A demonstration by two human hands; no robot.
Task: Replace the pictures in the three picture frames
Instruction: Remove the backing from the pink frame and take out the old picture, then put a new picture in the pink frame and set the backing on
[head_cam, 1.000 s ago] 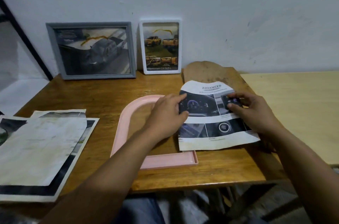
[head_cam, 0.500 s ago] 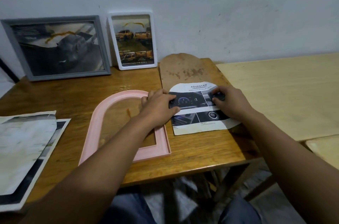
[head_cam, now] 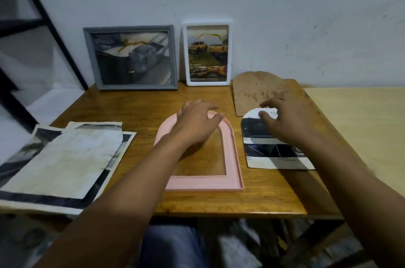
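A pink arched frame point(head_cam: 230, 158) lies flat mid-table, and the wood shows through its opening. My left hand point(head_cam: 195, 124) is over its curved top with fingers spread, holding nothing. To the right lies a car picture cut to an arch point(head_cam: 270, 154). My right hand point(head_cam: 287, 122) rests on it, with thumb and forefinger pinching its rounded top edge. A brown arched backing board point(head_cam: 255, 90) lies just behind the picture. A grey frame point(head_cam: 131, 57) and a white frame point(head_cam: 207, 55) lean on the wall, each holding a car picture.
Several large loose prints point(head_cam: 63, 158) are stacked at the left edge of the wooden table point(head_cam: 135, 105). A paler table point(head_cam: 361, 127) adjoins on the right. A black slanted metal stand point(head_cam: 43, 15) rises at the far left.
My left hand let go of the cut picture and moved left onto the pink frame's top. The picture now lies clear of the frame, to its right. The camera view shifted.
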